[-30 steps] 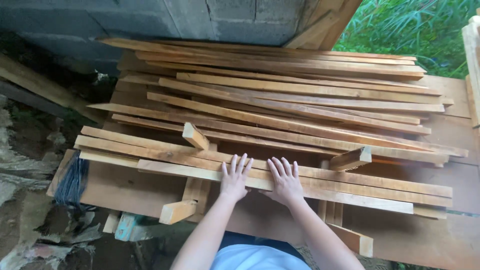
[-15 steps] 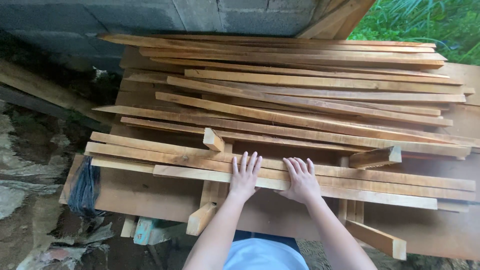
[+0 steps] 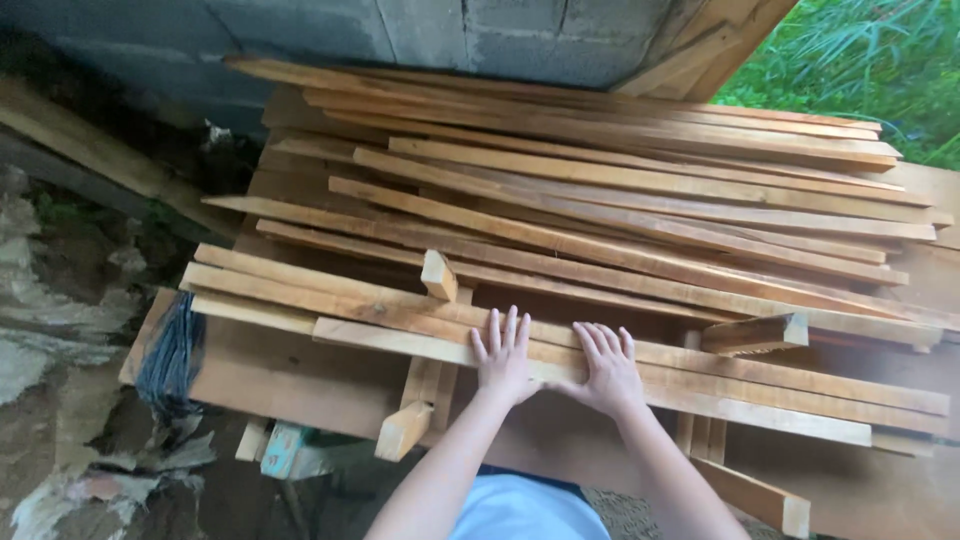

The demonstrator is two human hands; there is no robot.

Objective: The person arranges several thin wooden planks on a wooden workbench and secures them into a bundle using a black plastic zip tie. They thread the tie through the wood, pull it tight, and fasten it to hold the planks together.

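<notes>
A pile of long, thin wooden slats (image 3: 620, 200) lies across a wide wooden board (image 3: 290, 370). My left hand (image 3: 503, 358) rests flat, fingers spread, on the nearest slat (image 3: 380, 325) at the front of the pile. Just to its right, my right hand (image 3: 606, 367) lies flat on the same front slats, fingers apart. Neither hand grips anything. Short crosswise battens (image 3: 438, 275) poke out from under the slats near my hands.
A grey block wall (image 3: 430, 30) stands behind the pile. Green plants (image 3: 860, 60) grow at the upper right. A dark bundle (image 3: 170, 355) hangs at the board's left end. Rubble and dirt (image 3: 60, 320) lie on the left. A short batten end (image 3: 403, 430) juts forward below.
The view has shifted, so the pile sits further right in frame. Both hands stay flat on the front slats, close together.
</notes>
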